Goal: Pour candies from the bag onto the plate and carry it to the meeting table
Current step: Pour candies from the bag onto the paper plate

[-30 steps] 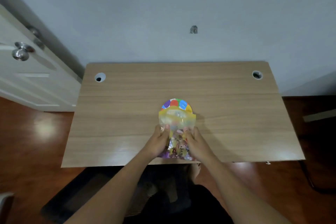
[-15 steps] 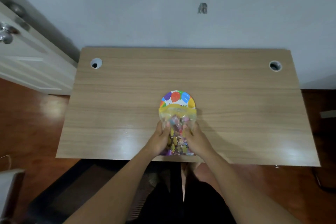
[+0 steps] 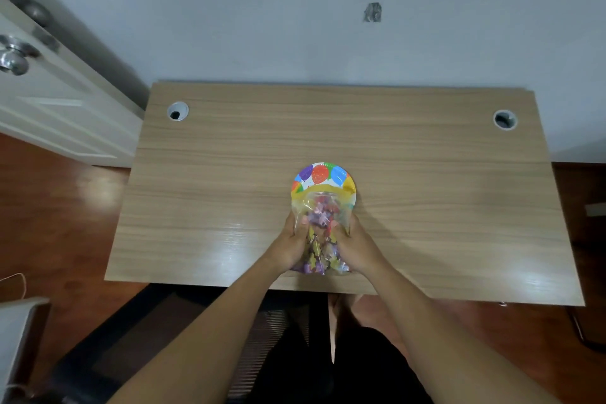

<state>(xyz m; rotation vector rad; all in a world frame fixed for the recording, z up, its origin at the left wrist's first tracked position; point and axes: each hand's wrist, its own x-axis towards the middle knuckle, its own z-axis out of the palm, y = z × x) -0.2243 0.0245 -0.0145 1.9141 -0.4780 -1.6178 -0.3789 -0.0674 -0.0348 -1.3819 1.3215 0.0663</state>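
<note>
A clear plastic candy bag (image 3: 323,229) with a yellow top band is full of colourful wrapped candies. My left hand (image 3: 288,244) grips its left side and my right hand (image 3: 357,248) grips its right side. The bag's open top leans forward over a small paper plate (image 3: 319,174) printed with balloons, which lies on the wooden desk (image 3: 229,180). The bag hides the plate's near half, so I cannot tell whether any candy lies on it.
The desk stands against a pale wall and has a cable hole at the back left (image 3: 177,111) and one at the back right (image 3: 505,120). A white door with a metal knob (image 3: 13,59) is at the left. Wooden floor surrounds the desk.
The bag's top has tipped further forward over the plate and the candies have shifted toward the opening. My view has moved closer to the desk.
</note>
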